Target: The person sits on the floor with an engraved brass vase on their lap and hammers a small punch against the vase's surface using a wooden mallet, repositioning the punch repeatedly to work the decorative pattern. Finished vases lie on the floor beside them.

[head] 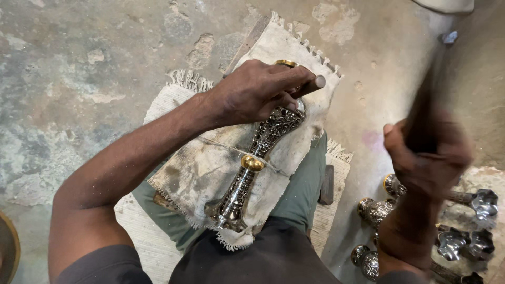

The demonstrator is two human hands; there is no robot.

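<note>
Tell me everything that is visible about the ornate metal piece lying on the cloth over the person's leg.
The ornate metal piece is long and slim, silvery with pierced, lace-like patterning and a shiny golden knob at its middle. Its lower end flares into a wider base; a golden ring shows at the top end. It lies slanted on a stained, fringed cloth draped over the leg. A thin string crosses it near the knob. The left hand presses its upper end and holds a rod-like tool there.

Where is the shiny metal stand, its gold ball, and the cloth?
Metal stand (273, 129), head view, its patterned upper stem.
Gold ball (252, 163), head view, its rounded middle.
Cloth (194, 176), head view, a bare stained patch.
</note>
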